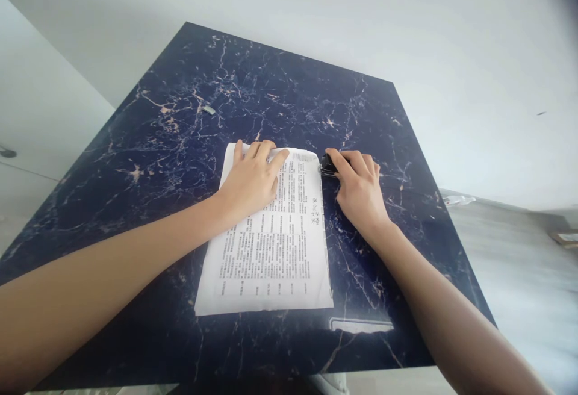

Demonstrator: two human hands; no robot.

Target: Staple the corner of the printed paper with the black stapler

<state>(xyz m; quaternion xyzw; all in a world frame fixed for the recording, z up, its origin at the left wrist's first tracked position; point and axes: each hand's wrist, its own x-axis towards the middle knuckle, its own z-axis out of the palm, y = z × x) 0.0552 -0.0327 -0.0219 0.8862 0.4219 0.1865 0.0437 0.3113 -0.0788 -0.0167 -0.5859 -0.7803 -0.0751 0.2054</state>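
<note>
A printed sheet of paper (271, 286), possibly several stacked, lies on the dark table with handwriting near its right edge. Spread across the upper part of the paper, my left hand (250, 181) rests palm down with its fingers apart. My right hand (361, 193) is closed around a black stapler (329, 166). The stapler's front end meets the right edge of the paper near the top corner. Whether that edge sits between its jaws I cannot tell. My fingers cover most of the stapler's body.
The blue-black marbled table (271, 82) reaches well beyond the paper. A small pale silvery strip (208, 109) lies toward its far left. White walls stand behind, and clear plastic (459, 200) shows past the right edge. Light reflects near the front.
</note>
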